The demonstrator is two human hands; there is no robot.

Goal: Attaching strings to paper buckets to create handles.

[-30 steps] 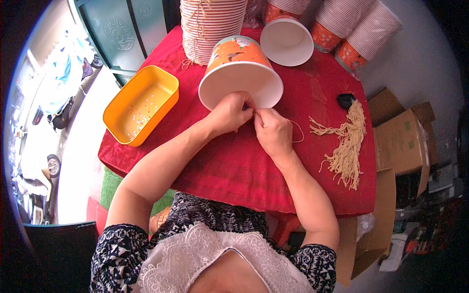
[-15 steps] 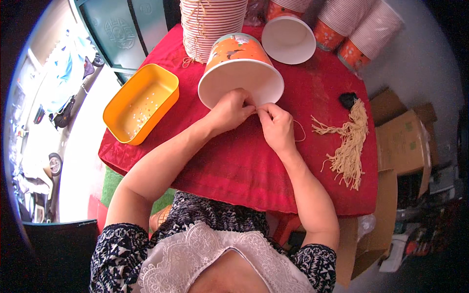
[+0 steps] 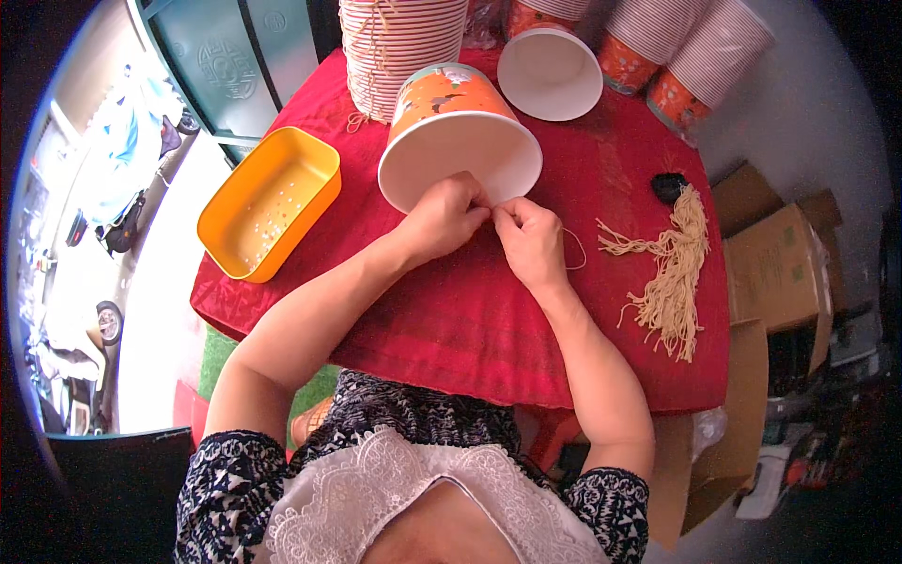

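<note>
A large orange patterned paper bucket (image 3: 453, 94) lies on its side, its white mouth facing me. My left hand (image 3: 449, 214) is closed in a pinch at the bucket's lower rim, the fingers partly in front of the opening. Close beside it, my right hand (image 3: 528, 240) pinches a thin beige string (image 3: 581, 246), which curves out in a loop to the right. The fingertips of both hands nearly meet at the rim. What lies between the left fingertips is very small, apparently the string's end.
At left stands a yellow plastic tub (image 3: 331, 179) with small white bits inside. A bundle of beige strings (image 3: 684, 273) lies at right on the red tablecloth (image 3: 451, 348). Behind are a tall bucket stack (image 3: 399, 56), another bucket (image 3: 550, 75) and wrapped stacks (image 3: 648, 47). Cardboard boxes (image 3: 780, 273) stand beyond.
Both hands keep their pinch at the bucket's rim, with hardly any motion. The whole view has shifted slightly.
</note>
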